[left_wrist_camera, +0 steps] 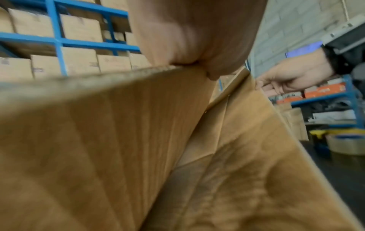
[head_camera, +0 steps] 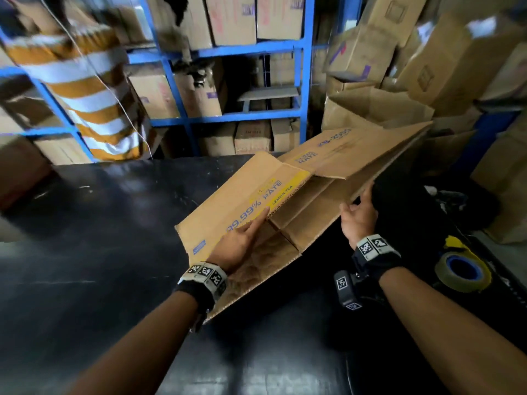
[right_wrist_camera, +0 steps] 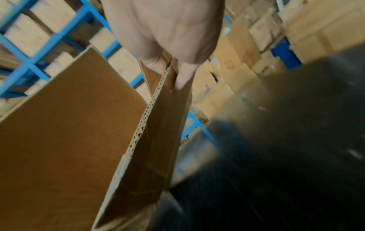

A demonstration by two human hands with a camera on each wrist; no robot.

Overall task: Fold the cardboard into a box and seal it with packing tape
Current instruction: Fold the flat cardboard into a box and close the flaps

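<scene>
A flattened brown cardboard box (head_camera: 256, 201) with blue and yellow print hangs tilted over the black table (head_camera: 99, 252), its layers partly spread apart. My left hand (head_camera: 239, 240) grips the near left panel, with the index finger lying along the printed top face. My right hand (head_camera: 358, 215) pinches the right edge of the cardboard (right_wrist_camera: 59, 132); the thumb and fingers (right_wrist_camera: 183, 75) sit on either side of the corrugated edge. The left wrist view shows the box's (left_wrist_camera: 118, 140) inside and my right hand (left_wrist_camera: 292, 78) at its far edge. A packing tape roll (head_camera: 460, 270) lies on the table to the right.
Blue metal shelving (head_camera: 228, 49) full of cartons stands behind the table. More cartons (head_camera: 399, 67) are stacked at the back right. An orange-and-white striped bundle (head_camera: 85, 89) hangs at the left. A black object (head_camera: 413, 203) lies on the table beside my right hand.
</scene>
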